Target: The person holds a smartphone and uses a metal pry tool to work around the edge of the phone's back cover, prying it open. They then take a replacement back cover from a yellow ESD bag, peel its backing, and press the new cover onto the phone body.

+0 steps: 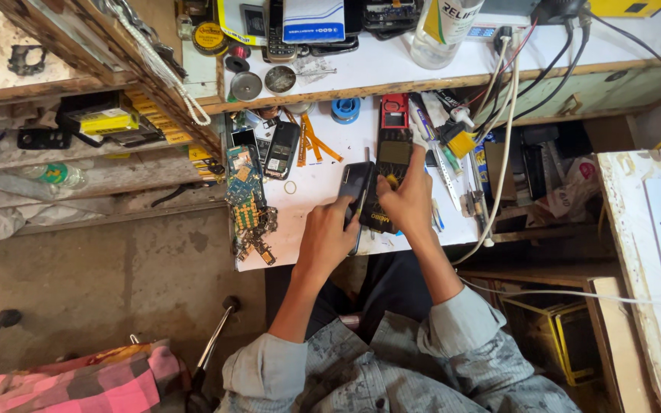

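My left hand (326, 235) grips a dark smartphone (356, 186) and holds it on edge above the white worktop (317, 187). My right hand (407, 200) is right beside the phone, its fingers pinched on a small tool with a yellow tip (392, 180) at the phone's right edge. Under both hands lies a dark mat or box (377, 220). A black multimeter with a red top (395, 138) lies just beyond my right hand.
Circuit boards (245, 200) and an opened phone (281, 148) lie at the left of the worktop. A yellow brush (459, 140), tweezers and cables are at the right. A shelf above holds a clear bottle (439, 30), tins and phones. A blue tape roll (345, 109) sits near the shelf.
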### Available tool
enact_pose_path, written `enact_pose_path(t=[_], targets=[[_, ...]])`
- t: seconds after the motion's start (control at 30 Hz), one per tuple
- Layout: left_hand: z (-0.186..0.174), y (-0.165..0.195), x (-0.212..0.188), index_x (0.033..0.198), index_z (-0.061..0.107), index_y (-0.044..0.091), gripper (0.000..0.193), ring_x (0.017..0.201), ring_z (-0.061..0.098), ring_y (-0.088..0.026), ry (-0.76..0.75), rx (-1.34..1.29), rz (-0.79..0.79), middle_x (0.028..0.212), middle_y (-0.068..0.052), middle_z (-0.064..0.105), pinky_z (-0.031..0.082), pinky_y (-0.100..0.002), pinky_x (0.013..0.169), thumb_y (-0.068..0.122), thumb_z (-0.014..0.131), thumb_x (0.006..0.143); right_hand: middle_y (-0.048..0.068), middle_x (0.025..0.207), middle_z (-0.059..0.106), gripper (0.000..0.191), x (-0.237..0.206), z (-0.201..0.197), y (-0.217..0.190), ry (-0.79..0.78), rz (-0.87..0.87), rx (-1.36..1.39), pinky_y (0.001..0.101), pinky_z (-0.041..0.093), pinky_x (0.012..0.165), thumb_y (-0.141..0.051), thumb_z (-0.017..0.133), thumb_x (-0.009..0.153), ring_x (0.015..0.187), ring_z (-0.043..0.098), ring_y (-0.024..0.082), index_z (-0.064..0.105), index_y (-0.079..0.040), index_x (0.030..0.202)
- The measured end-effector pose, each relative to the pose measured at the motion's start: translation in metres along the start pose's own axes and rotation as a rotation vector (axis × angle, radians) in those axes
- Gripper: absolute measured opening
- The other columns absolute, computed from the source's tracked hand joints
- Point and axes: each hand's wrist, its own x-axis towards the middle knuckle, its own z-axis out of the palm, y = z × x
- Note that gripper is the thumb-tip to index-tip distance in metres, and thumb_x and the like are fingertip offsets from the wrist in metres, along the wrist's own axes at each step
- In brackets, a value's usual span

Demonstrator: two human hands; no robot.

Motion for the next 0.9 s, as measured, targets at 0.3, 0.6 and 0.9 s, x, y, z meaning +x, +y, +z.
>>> enact_pose_path(t=[0.3, 0.6, 0.9], targets=[[-0.002, 0.003, 0.016, 0.103, 0.070, -0.003, 0.030, 0.085, 0.070, -0.043, -0.130, -0.007, -0.012, 0.088, -0.026, 0.071, 0.056, -0.047, 0.076, 0.007, 0.078, 0.076, 0.023, 0.097, 0.073, 0.057, -0.030, 0.008, 0.005, 0.000, 0.040, 0.027, 0.0445, 0.057, 0.074, -0.001, 0.073, 0.080, 0.089, 0.075, 0.041, 0.039, 0.001, 0.125], [0.003, 0.009, 0.027, 0.096, 0.069, -0.006, 0.028, 0.080, 0.070, -0.043, -0.132, 0.037, -0.064, 0.080, -0.026, 0.070, 0.056, -0.049, 0.074, 0.007, 0.079, 0.073, 0.021, 0.088, 0.071, 0.055, -0.080, 0.005, 0.002, -0.148, 0.120, 0.074, 0.0436, 0.052, 0.059, 0.000, 0.068, 0.086, 0.072, 0.072, 0.038, 0.032, -0.001, 0.127], [0.013, 0.014, 0.024, 0.112, 0.070, -0.003, 0.037, 0.081, 0.073, -0.041, 0.023, -0.031, -0.081, 0.086, -0.026, 0.072, 0.057, -0.046, 0.072, 0.018, 0.079, 0.083, 0.027, 0.123, 0.055, 0.084, -0.086, 0.011, 0.010, -0.264, 0.195, 0.382, 0.0363, 0.046, 0.087, 0.013, 0.060, 0.074, 0.113, 0.056, 0.031, 0.024, 0.000, 0.150]])
